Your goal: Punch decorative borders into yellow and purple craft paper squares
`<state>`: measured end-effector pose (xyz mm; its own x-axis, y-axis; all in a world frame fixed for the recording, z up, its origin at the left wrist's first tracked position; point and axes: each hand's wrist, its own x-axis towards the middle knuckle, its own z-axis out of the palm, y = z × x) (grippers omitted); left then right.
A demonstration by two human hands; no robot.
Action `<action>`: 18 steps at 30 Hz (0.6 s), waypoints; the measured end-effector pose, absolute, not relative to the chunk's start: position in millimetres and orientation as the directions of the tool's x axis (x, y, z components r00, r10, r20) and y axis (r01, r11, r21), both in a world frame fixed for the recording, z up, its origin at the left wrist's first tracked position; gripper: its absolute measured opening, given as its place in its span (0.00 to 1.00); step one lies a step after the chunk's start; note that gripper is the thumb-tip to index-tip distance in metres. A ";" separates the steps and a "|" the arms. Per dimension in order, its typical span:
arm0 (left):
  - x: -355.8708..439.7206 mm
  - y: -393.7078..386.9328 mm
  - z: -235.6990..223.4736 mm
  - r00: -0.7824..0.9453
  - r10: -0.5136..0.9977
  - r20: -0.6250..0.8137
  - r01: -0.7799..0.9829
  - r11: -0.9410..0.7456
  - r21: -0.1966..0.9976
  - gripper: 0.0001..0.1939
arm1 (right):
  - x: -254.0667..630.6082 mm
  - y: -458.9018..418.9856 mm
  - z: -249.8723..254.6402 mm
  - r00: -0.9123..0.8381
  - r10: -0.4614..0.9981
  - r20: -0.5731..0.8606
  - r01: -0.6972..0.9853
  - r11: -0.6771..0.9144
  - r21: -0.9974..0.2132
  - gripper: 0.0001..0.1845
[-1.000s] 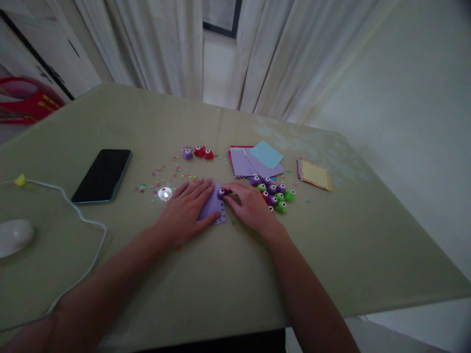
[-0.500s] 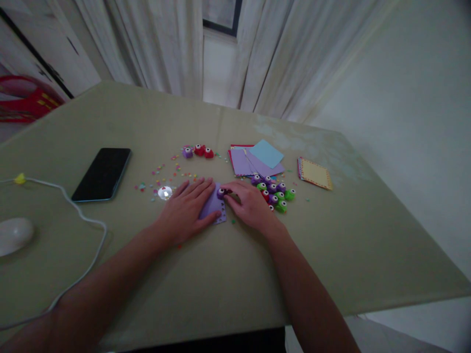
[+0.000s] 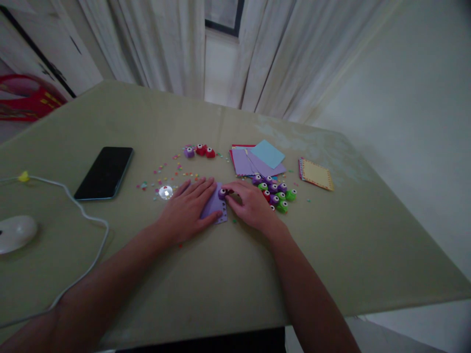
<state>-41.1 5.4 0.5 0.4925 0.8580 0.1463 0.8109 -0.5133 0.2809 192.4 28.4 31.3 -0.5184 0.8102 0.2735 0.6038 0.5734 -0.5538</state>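
Observation:
My left hand lies flat on a purple sheet of paper, fingers stretched out, pressing it to the table. Cut-out shapes run down the sheet's right edge. Between the thumb and fingers of my right hand is a small purple paper punch with an eye on it, set at the upper right edge of the sheet. Just right of that hand sits a cluster of similar punches in purple, green and red. A round silvery disc rests left of my left hand.
Several punches stand farther back among scattered paper bits. Loose coloured sheets and a stack of edge-punched cards lie to the right. On the left are a black phone, a white mouse and a white cable.
The whole view has shifted slightly, with things appearing a little farther right. My hands, the sheet and the punch keep their places relative to each other.

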 end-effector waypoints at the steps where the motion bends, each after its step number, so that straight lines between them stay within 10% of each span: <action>1: -41.1 5.4 0.8 0.492 0.858 0.147 0.810 -0.513 0.282 0.39 | 192.5 28.5 31.3 -0.519 0.810 0.274 0.602 0.574 -0.555 0.14; 18: -39.6 6.7 10.1 0.483 0.851 0.208 0.785 -0.525 0.329 0.35 | 194.4 29.8 31.5 -0.437 0.850 0.294 0.643 0.524 -0.558 0.16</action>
